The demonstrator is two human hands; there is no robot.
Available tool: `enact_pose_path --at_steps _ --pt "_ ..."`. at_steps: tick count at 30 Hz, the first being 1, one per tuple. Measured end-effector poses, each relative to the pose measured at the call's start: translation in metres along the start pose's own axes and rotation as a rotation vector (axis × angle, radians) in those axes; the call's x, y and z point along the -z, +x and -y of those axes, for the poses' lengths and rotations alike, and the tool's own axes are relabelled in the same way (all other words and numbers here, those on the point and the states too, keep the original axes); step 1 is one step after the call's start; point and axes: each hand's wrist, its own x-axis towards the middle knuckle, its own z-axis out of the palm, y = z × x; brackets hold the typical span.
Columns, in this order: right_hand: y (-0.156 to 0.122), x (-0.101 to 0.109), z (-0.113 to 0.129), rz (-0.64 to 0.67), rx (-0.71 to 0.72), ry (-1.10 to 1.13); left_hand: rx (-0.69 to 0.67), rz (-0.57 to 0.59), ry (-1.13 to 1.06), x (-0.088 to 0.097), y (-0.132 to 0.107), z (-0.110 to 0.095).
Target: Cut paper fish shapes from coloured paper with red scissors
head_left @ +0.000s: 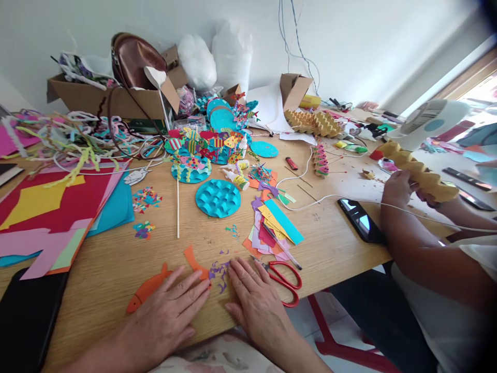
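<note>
The bare left hand (176, 300) and right hand (256, 292) rest palm-down, grasping nothing, small purple paper scraps (213, 271) between them. An orange paper fish (149, 287) lies beside the left, red-handled scissors (283, 283) beside the right.

Left hand (174, 300) and right hand (256, 292) flank purple paper scraps (215, 271) near red-handled scissors (280, 281)

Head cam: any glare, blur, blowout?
Head view: wood-framed window blown out, upper right; bright patches on the glossy black phone right of centre; white plastic fan looks soft; right corners dark; flat orange paper fish beside left hand reads clear.
</note>
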Motion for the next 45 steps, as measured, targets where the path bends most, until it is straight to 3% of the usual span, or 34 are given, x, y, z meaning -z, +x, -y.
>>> enact_pose_path --at_steps 5,9,14,19,23,29,31,35,45 --pt "0.031 0.016 -0.001 -0.036 -0.052 -0.027 0.071 -0.075 0.036 0.001 0.022 0.007" --pt "0.060 0.031 -0.015 0.034 -0.207 -0.098 0.198 -0.147 0.052 0.004 0.016 0.026" --pt "0.081 0.028 -0.021 0.066 -0.186 -0.108 0.291 -0.103 0.048 0.001 0.014 0.034" --pt "0.066 0.020 -0.003 0.100 -0.086 -0.098 0.342 0.003 0.000 -0.007 0.020 0.033" --pt "0.046 0.021 0.007 0.119 0.009 -0.057 0.409 0.034 -0.049 0.006 0.015 0.050" --pt "0.038 0.018 0.000 0.091 0.001 -0.007 0.607 -0.172 -0.105 0.048 -0.004 0.078" --pt "0.041 0.017 -0.001 0.105 -0.011 0.010 0.641 -0.203 -0.124 0.056 -0.009 0.078" --pt "0.051 0.020 0.000 0.092 -0.042 0.061 0.620 -0.158 -0.208 0.059 -0.007 0.064" --pt "0.060 0.035 -0.012 0.010 -0.141 0.074 0.480 -0.003 -0.290 0.048 0.029 0.037"
